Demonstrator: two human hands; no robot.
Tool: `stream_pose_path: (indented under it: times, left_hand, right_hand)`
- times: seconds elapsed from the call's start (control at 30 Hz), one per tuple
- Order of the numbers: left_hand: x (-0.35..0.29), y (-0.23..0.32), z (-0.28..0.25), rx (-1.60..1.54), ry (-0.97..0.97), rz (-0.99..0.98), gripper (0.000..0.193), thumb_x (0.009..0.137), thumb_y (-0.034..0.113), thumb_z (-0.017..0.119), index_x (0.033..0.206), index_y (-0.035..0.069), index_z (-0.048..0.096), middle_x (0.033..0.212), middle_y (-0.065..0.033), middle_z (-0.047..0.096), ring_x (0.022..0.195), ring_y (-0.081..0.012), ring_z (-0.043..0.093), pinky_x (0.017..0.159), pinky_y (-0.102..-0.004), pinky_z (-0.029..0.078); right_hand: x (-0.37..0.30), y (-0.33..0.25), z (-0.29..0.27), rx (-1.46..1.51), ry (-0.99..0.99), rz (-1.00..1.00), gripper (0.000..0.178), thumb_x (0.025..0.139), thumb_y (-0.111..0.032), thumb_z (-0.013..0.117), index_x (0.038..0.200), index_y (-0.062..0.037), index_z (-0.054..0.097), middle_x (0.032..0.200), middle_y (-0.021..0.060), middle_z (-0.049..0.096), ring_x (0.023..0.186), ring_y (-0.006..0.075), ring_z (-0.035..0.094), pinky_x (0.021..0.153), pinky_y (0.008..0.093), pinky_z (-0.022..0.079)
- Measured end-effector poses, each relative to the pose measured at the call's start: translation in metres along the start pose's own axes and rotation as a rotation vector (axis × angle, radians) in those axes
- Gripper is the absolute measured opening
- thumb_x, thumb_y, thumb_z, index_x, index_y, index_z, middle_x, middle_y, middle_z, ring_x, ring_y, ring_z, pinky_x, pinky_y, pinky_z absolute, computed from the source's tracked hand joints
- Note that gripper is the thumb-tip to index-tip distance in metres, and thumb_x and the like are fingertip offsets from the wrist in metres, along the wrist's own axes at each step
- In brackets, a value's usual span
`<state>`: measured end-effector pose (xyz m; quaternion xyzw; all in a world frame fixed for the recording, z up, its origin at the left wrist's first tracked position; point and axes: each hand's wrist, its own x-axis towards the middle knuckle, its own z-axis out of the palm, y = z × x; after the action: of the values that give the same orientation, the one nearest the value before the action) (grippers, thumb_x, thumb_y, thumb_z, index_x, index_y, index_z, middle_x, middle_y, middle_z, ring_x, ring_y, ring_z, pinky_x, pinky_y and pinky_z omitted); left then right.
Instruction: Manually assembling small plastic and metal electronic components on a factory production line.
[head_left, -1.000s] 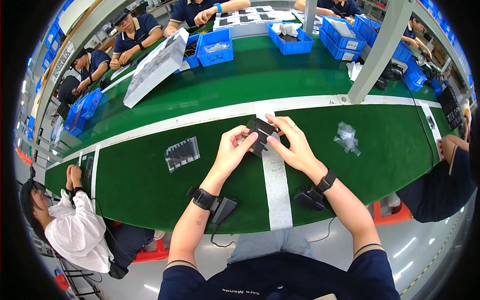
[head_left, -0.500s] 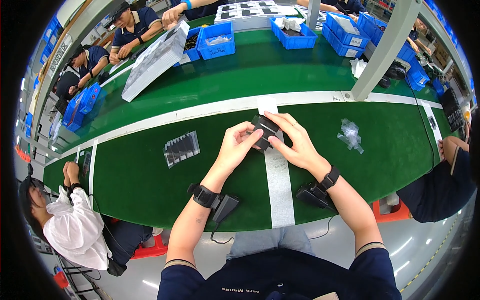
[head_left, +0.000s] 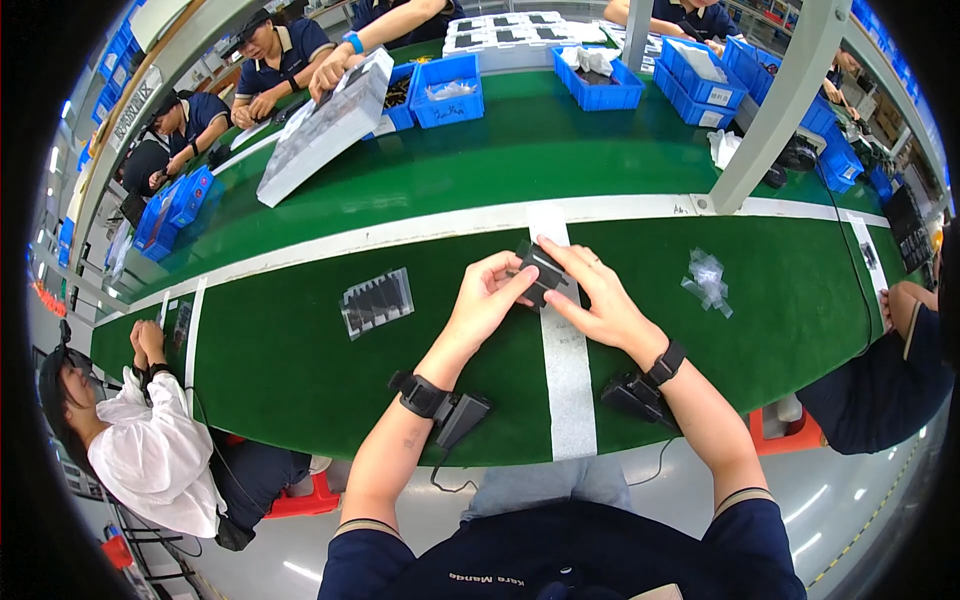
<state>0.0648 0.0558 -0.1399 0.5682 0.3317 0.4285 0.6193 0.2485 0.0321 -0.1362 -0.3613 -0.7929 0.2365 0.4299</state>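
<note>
Between my two hands is a small black rectangular part (head_left: 541, 272) with a pale line across it, held above the white strip of the table. My left hand (head_left: 492, 290) pinches its left side, thumb on top. My right hand (head_left: 597, 292) grips the far edge and the right side with fingers and thumb. Left of my hands, a clear sheet with a row of black strips (head_left: 377, 302) lies on the green mat. To the right is a crumpled heap of clear film pieces (head_left: 707, 282). What exactly the black part is, I cannot tell.
A green table (head_left: 290, 370) spans the view, with a metal post (head_left: 775, 110) at far right. Blue bins (head_left: 447, 92) and a tilted white foam tray (head_left: 325, 130) stand beyond. Co-workers sit left, right and across. Black wrist-strapped devices (head_left: 462, 418) hang by my forearms with cables.
The whole view has shifted slightly, so things appear a little lower and to the right. A co-worker's hand across the table now reaches onto the foam tray. My grip on the black part stays.
</note>
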Motion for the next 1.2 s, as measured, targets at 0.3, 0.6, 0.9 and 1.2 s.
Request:
stream_pose_path:
  times: [0.3, 0.6, 0.9, 1.2]
  left_hand:
    - [-0.004, -0.018, 0.0, -0.057, 0.011, 0.025, 0.008, 0.086, 0.012, 0.061, 0.088, 0.005, 0.059, 0.082, 0.001, 0.062, 0.071, -0.006, 0.058, 0.062, -0.0202, 0.047]
    - [0.003, -0.017, -0.007, -0.005, -0.037, 0.057, 0.011, 0.087, 0.015, 0.06, 0.09, 0.005, 0.058, 0.083, 0.0006, 0.062, 0.074, -0.0064, 0.059, 0.063, -0.0213, 0.048]
    - [0.007, -0.018, -0.005, 0.031, -0.03, 0.041, 0.011, 0.087, 0.013, 0.06, 0.091, 0.003, 0.059, 0.084, 0.0001, 0.061, 0.075, -0.0065, 0.059, 0.063, -0.0213, 0.048]
    - [-0.006, -0.012, -0.004, 0.462, 0.025, 0.017, 0.028, 0.079, 0.016, 0.068, 0.103, 0.004, 0.059, 0.076, -0.0017, 0.063, 0.061, -0.0037, 0.055, 0.053, -0.0193, 0.043]
  right_hand:
    - [-0.006, -0.002, -0.002, 0.082, -0.039, 0.056, 0.063, 0.077, -0.01, 0.062, 0.134, -0.0027, 0.036, 0.114, 0.0175, 0.055, 0.103, 0.0296, 0.054, 0.091, 0.0369, 0.041]
    - [-0.001, 0.004, 0.004, 0.235, 0.088, 0.223, 0.055, 0.084, -0.011, 0.056, 0.135, -0.0061, 0.036, 0.103, 0.0154, 0.059, 0.092, 0.0223, 0.057, 0.082, 0.0335, 0.045]
    - [-0.003, 0.01, 0.003, 0.194, 0.126, 0.188, 0.043, 0.082, -0.008, 0.057, 0.125, -0.0068, 0.05, 0.1, 0.0135, 0.062, 0.088, 0.0209, 0.059, 0.08, 0.0323, 0.047]
    - [-0.008, 0.008, 0.008, 0.209, 0.124, 0.244, 0.051, 0.079, -0.006, 0.061, 0.128, -0.0056, 0.044, 0.087, 0.0087, 0.062, 0.081, 0.0157, 0.059, 0.072, 0.0286, 0.048]
